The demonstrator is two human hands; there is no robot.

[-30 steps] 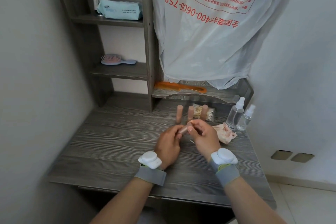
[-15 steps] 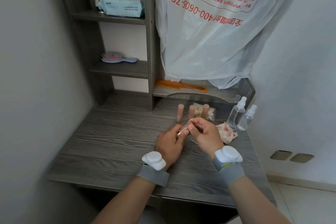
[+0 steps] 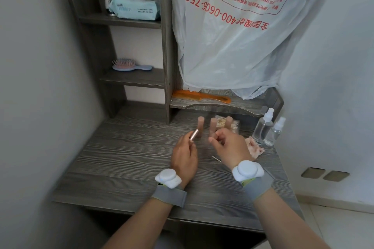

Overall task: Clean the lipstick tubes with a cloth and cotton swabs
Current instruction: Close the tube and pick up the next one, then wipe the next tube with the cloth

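Left hand is gripping one tube, tip pointing up and away. Right hand is curling just right of it; cannot tell whether it is pinching anything. Other tubes are standing just beyond the grip. A swab is lying beneath the right hand, a stained cloth further right. Probably midway. Half a second ago both hands were meeting on the tube; now they are parting.

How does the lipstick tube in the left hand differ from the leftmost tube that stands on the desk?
The held tube looks shiny and metallic, while the standing tube looks matte and tan. The held tube is tilted and off the desk, gripped by the left hand; the standing tube is upright on the desk with no hand on it. Both are small pinkish cylinders.
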